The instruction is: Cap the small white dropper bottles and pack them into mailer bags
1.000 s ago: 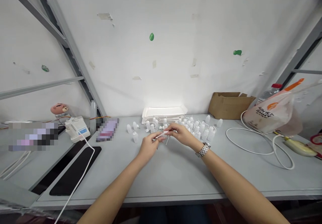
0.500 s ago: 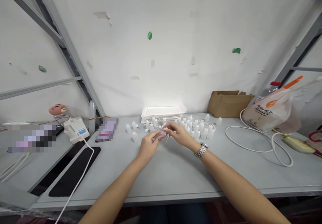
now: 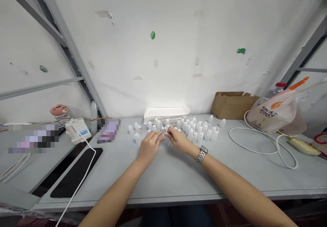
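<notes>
White plastic bottles point(image 3: 201, 132) on pale grey bench point(image 3: 178, 182); brown cardboard box point(image 3: 232, 106); silver link watch point(image 3: 201, 154); green patches point(image 3: 152, 35) on white wall point(image 3: 178, 50); bag point(image 3: 274, 113) whitish, orange print, apparently.

The small dropper bottles point(image 3: 200, 132) are matt, translucent white plastic on a smooth, matt grey tabletop point(image 3: 178, 182). To the far right, the cardboard box point(image 3: 231, 106) looks rough and dull, the plastic bag point(image 3: 274, 113) glossy, and the wristwatch point(image 3: 201, 154) polished metal.

Bare forearms point(image 3: 237, 186), a silver link wristwatch point(image 3: 201, 154) (on the right one).
</notes>
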Demonstrator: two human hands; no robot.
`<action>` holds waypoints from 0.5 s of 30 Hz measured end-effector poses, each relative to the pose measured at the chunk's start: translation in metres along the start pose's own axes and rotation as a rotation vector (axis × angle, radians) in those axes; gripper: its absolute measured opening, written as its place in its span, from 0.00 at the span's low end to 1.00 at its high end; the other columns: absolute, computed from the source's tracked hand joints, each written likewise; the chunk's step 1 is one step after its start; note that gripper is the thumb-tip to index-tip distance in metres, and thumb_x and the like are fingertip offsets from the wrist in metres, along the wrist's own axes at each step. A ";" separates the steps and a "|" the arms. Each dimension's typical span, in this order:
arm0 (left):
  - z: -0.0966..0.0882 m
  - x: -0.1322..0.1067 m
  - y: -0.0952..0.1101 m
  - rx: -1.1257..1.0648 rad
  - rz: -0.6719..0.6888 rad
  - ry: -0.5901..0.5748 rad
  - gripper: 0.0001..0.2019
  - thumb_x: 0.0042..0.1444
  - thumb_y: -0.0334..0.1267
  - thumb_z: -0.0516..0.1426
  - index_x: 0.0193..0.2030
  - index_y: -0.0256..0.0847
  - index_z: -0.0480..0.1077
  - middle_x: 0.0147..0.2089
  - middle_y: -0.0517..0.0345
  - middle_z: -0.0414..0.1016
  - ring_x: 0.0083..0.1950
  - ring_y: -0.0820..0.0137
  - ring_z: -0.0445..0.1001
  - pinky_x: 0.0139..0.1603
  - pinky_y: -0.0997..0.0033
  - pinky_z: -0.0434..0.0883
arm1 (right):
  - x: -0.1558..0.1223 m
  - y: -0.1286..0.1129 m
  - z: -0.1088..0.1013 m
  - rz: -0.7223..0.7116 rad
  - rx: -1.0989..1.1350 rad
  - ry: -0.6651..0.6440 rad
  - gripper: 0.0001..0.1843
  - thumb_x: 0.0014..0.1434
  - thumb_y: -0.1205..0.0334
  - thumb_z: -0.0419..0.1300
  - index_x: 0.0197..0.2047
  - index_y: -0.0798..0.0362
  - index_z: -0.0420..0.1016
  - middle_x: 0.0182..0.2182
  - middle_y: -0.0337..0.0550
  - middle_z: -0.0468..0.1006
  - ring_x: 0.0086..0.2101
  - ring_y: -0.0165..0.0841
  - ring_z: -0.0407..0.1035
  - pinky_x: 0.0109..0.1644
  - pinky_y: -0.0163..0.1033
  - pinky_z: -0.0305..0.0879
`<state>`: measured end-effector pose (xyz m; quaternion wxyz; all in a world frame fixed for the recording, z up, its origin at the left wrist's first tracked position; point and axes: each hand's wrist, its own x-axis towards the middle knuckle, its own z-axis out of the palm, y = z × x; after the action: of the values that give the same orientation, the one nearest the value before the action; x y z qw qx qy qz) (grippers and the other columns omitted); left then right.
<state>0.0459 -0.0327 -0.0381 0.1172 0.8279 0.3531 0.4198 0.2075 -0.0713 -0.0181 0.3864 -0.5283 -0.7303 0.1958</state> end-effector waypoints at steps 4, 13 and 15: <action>0.000 0.001 0.002 -0.030 -0.055 -0.023 0.11 0.55 0.33 0.53 0.43 0.43 0.72 0.43 0.54 0.76 0.47 0.64 0.71 0.48 0.64 0.67 | 0.003 0.003 -0.001 0.095 0.097 -0.026 0.11 0.61 0.55 0.46 0.30 0.50 0.57 0.20 0.32 0.61 0.23 0.29 0.57 0.29 0.36 0.53; 0.002 0.002 0.016 -0.329 -0.292 -0.203 0.11 0.51 0.36 0.55 0.42 0.43 0.73 0.45 0.55 0.75 0.41 0.66 0.73 0.39 0.68 0.70 | 0.014 0.012 -0.017 0.383 0.599 0.071 0.23 0.51 0.42 0.56 0.32 0.56 0.74 0.30 0.43 0.71 0.27 0.27 0.61 0.29 0.34 0.58; 0.002 0.001 0.017 -0.353 -0.276 -0.247 0.11 0.51 0.36 0.55 0.42 0.43 0.73 0.46 0.55 0.75 0.44 0.65 0.73 0.39 0.69 0.70 | 0.012 0.011 -0.017 0.418 0.649 -0.006 0.20 0.47 0.45 0.61 0.31 0.56 0.76 0.28 0.42 0.72 0.27 0.26 0.61 0.30 0.34 0.57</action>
<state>0.0561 -0.0441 -0.0303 0.3586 0.7833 0.3671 0.3507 0.2258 -0.0582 -0.0107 0.4833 -0.5153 -0.5078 0.4929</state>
